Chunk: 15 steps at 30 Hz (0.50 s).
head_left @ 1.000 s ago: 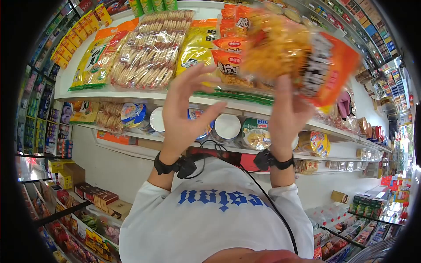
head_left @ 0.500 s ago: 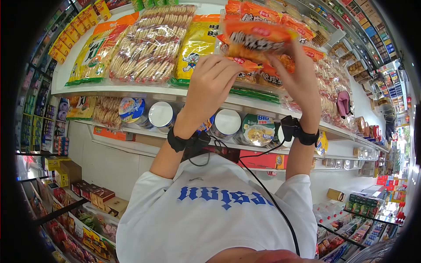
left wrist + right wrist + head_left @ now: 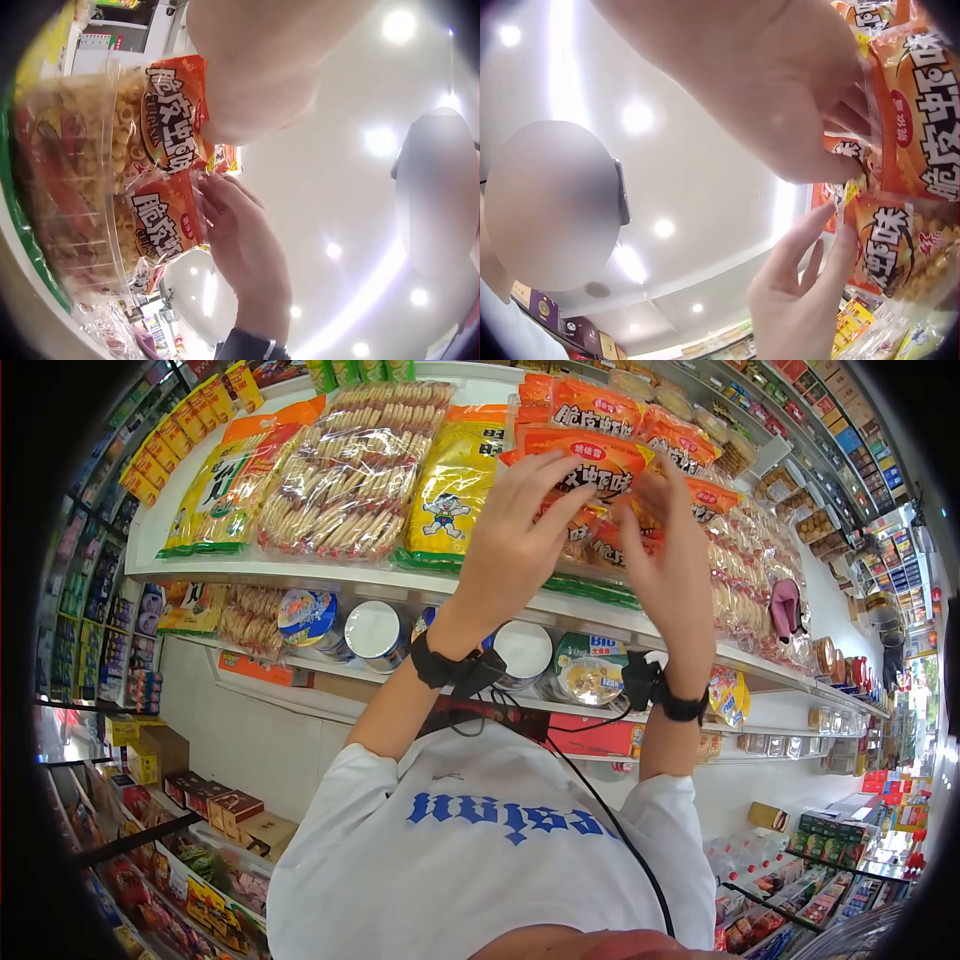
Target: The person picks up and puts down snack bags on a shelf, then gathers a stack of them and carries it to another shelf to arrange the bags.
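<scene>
An orange bag of crispy snacks (image 3: 590, 458) lies front side up on a pile of like bags on the white shelf. My left hand (image 3: 515, 545) rests on its left part, its fingers extended and slightly bent. At the bag's right end is my right hand (image 3: 677, 570), slightly blurred, with thumb and fingers apart. In the left wrist view, the right hand's fingertips touch the top edge of an orange bag (image 3: 157, 221). The right wrist view shows my left thumb and forefinger against the edge of another orange bag (image 3: 889, 244).
Left of the pile are a yellow bag (image 3: 452, 490), a clear pack of stick snacks (image 3: 350, 470) and a yellow-green bag (image 3: 230, 485). Tubs (image 3: 522, 650) stand on the shelf below. A pink item (image 3: 785, 608) hangs at the shelf edge on the right.
The bag came across from the right in my right hand and now lies on the pile. My left hand moved up and right onto it; the right hand's fingers have spread.
</scene>
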Each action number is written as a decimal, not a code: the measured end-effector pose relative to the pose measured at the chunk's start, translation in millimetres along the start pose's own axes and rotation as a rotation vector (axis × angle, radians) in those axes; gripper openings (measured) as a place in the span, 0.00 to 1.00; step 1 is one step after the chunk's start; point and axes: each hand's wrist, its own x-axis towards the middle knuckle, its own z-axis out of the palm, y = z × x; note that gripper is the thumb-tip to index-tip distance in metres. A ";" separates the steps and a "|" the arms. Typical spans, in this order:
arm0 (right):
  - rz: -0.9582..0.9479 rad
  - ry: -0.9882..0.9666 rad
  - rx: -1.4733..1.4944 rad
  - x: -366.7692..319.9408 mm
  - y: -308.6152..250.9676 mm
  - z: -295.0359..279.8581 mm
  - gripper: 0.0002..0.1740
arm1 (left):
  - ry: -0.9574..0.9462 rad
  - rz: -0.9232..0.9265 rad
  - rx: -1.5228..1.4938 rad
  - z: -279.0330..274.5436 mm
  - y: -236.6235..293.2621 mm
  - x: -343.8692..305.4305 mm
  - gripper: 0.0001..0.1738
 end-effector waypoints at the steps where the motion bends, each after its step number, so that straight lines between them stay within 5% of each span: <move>1: -0.039 0.093 -0.012 -3.1 -4.1 -0.2 0.32 | -0.030 0.007 0.003 4.6 0.8 2.2 0.24; 6: -0.202 0.155 -0.025 -21.6 -10.1 -2.6 0.33 | -0.198 0.040 0.067 26.0 -9.5 9.2 0.27; 15: -0.058 -0.086 -0.199 -41.9 -11.2 37.5 0.38 | -0.294 0.044 -0.076 23.2 -26.0 6.4 0.29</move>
